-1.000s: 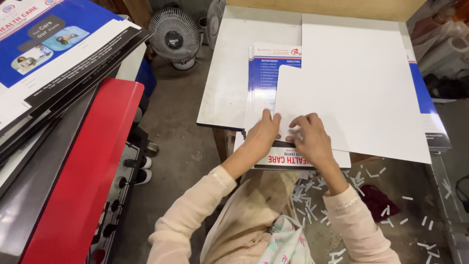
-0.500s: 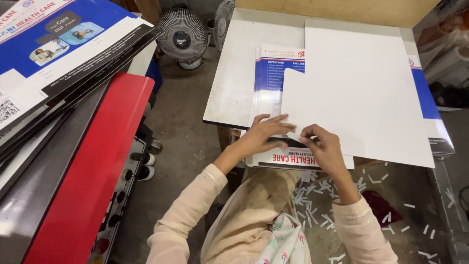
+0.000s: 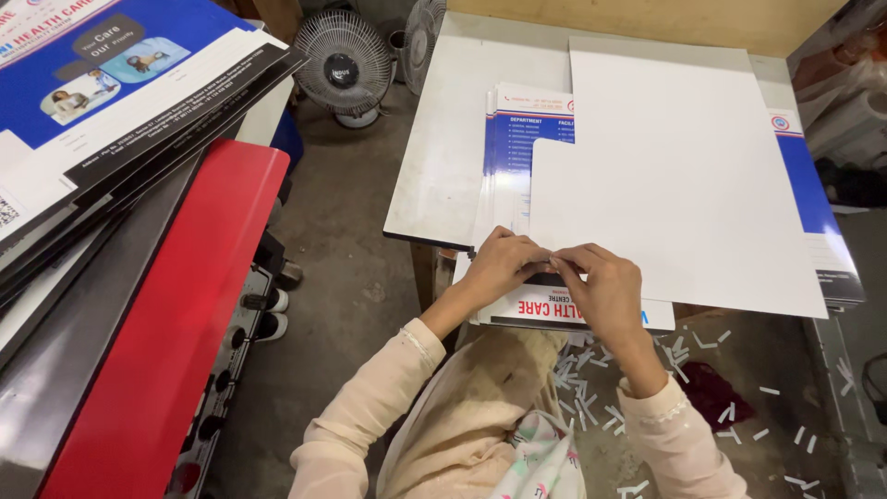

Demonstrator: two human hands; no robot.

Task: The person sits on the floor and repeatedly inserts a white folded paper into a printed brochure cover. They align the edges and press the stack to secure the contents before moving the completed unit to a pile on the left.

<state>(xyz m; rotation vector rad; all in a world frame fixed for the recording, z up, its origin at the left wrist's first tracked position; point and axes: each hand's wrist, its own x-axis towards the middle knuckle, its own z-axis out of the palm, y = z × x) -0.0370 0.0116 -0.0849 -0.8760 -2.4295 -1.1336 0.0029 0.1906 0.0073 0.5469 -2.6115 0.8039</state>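
Together at the near edge of the printed sheet stack (image 3: 517, 139), left hand (image 3: 499, 266) and right hand (image 3: 601, 286), fingertips meeting and pinched narrow on something dark and small between them, too hidden by the fingers to identify. Placed so, presumably, to pin the near edge of the pile while the fingertips work at it. Lying on the low white board (image 3: 443, 148), overhanging its near edge toward the lap. Covered across the right side by a blank white sheet (image 3: 674, 185), with only the blue-printed left part and a red-lettered near strip showing. Scattered on the floor beneath, small white paper offcuts (image 3: 591, 388). Stacked to the left, blue printed boards (image 3: 111, 83) above a red machine cover (image 3: 157, 342); beyond, a small floor fan (image 3: 348, 65).

Compared with the earlier frames: hands drawn closer together, fingertips now touching instead of spread apart on the paper; camera tilted lower and nearer, stack itself seemingly unmoved.
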